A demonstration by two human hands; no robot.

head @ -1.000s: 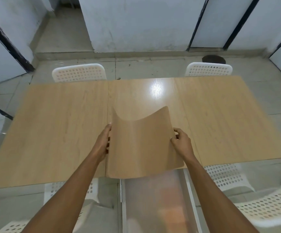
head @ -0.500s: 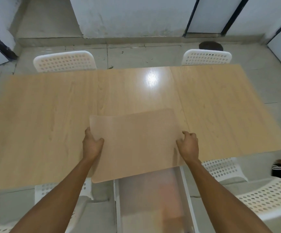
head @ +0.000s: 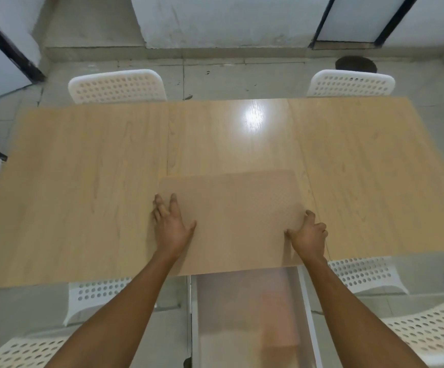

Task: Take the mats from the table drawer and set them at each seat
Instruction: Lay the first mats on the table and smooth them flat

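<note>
A tan mat lies flat on the wooden table at the near edge, in the middle. My left hand rests on the mat's left part with its fingers straight. My right hand grips the mat's right edge, thumb on top and fingers curled beside it. Below the table edge the white drawer stands pulled out; its blurred inside shows a faint orange patch that I cannot identify.
Two white perforated chairs stand at the far side. More such chairs sit under the near edge beside the drawer, and another chair is at lower right. Grey tiled floor surrounds the table.
The mat, bent upward and held in the air a second ago, now lies flat on the table. My left hand let go of its edge and spread on top.
</note>
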